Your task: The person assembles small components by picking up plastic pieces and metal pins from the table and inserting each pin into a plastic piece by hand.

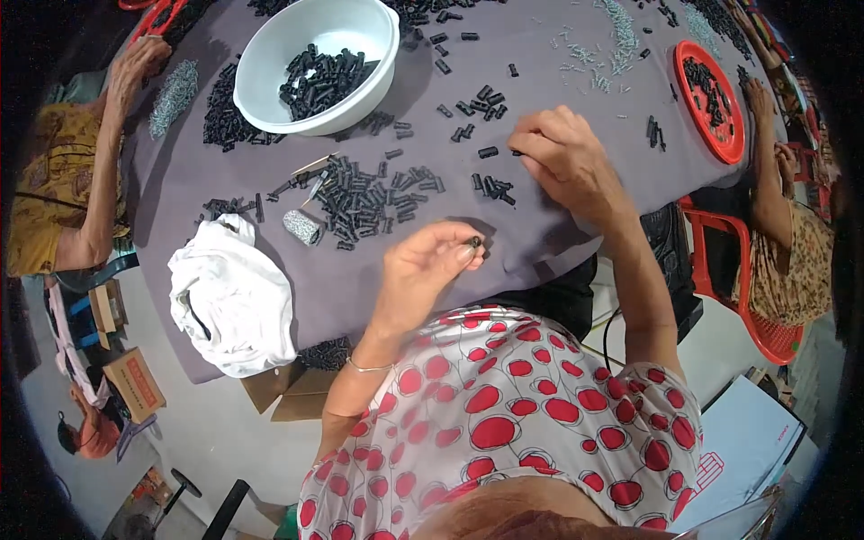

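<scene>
White top (558,432) with red dots, thin left-wrist bangle (364,369)

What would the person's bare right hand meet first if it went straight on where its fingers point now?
The right hand, fingers pointing left, would probably first meet the single small black plastic-looking cylinder lying on the grey fabric tablecloth; the hand's height is unclear, so it might pass above.

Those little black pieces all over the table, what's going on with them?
The person's left hand pinches one small dark piece between thumb and fingers. The right hand is beside some loose black pieces; whether it holds one is hard to tell. More black pieces lie in a heap near the left hand, in the white bowl and in the red tray. Other people are at both sides.
</scene>
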{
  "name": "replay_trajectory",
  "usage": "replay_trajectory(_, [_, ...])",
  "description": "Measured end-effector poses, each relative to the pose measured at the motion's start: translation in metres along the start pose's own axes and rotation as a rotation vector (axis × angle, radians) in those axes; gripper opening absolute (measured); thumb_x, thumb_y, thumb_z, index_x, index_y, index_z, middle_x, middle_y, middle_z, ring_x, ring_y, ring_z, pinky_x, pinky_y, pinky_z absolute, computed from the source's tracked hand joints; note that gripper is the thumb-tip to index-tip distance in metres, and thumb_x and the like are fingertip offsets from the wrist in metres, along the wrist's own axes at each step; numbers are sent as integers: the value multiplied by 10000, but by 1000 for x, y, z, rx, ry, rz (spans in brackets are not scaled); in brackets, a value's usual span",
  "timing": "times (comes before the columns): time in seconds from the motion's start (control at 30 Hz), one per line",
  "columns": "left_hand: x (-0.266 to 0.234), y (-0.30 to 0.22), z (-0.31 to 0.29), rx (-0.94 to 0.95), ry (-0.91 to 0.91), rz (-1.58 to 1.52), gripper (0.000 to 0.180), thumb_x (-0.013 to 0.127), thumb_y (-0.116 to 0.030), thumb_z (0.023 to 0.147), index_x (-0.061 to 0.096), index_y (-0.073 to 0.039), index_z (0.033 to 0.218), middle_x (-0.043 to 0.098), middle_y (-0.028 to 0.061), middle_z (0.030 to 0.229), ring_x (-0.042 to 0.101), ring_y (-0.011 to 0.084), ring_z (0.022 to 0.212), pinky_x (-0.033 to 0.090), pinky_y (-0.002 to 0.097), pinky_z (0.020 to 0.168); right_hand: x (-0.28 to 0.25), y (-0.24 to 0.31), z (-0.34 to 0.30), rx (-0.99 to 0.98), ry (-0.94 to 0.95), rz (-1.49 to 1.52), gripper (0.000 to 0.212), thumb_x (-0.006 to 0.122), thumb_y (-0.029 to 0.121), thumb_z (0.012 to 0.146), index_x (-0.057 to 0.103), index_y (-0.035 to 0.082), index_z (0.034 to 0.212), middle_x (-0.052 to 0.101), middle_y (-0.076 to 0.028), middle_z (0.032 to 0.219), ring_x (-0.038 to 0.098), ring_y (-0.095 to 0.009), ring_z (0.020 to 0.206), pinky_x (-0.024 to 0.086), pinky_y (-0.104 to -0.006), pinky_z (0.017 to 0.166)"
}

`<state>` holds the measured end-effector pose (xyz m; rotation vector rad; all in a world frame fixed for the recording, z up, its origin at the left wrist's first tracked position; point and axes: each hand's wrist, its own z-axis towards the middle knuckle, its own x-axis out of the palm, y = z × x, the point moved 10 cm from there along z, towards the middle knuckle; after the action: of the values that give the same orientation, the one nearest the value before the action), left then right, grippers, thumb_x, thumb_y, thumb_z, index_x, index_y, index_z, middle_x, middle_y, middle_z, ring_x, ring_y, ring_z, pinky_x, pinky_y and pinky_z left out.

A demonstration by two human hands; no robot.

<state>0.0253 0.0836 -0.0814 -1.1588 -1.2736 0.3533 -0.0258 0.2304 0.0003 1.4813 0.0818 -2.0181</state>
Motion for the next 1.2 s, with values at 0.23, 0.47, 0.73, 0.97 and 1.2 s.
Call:
replay_trajectory(0.23, [4,-3,1,12,36,-18,178,579,-47,892,590,34,1050,619,87,937,598,137,823,504,273,756,10,5,11,-119,61,32,204,657,31,674,580,80,857,526,-56,828,530,-242,811,439,-345,729])
replay_trajectory(0.47, [0,-1,1,24,5,-24,180,588,-73,892,593,30,1040,633,95,927,601,146,800,504,282,738,10,4,15,-164,-113,2,180,650,6,676,587,59,837,543,-68,780,547,-256,715,465,-336,632])
replay_trajectory(0.73, [-5,3,2,-14,-37,-31,199,583,-67,896,584,41,1063,639,93,938,611,136,809,507,265,749,20,-23,-10,537,-123,929,76,646,19,789,638,-1,862,554,20,677,509,-54,605,411,-201,543])
replay_trajectory(0.97, [-5,4,7,-41,-136,-36,188,589,-61,892,592,54,1041,646,84,874,613,115,754,515,237,710,40,-5,-33,655,-77,1319,115,663,48,800,638,-15,894,594,-8,763,540,-66,674,445,-204,614])
replay_trajectory(1.2, [3,-11,0,2,-197,112,179,601,-62,886,613,46,1029,652,65,871,599,86,736,506,213,696,30,22,-38,502,-211,1341,140,614,-15,826,615,-17,966,600,-15,848,565,-71,752,479,-217,673])
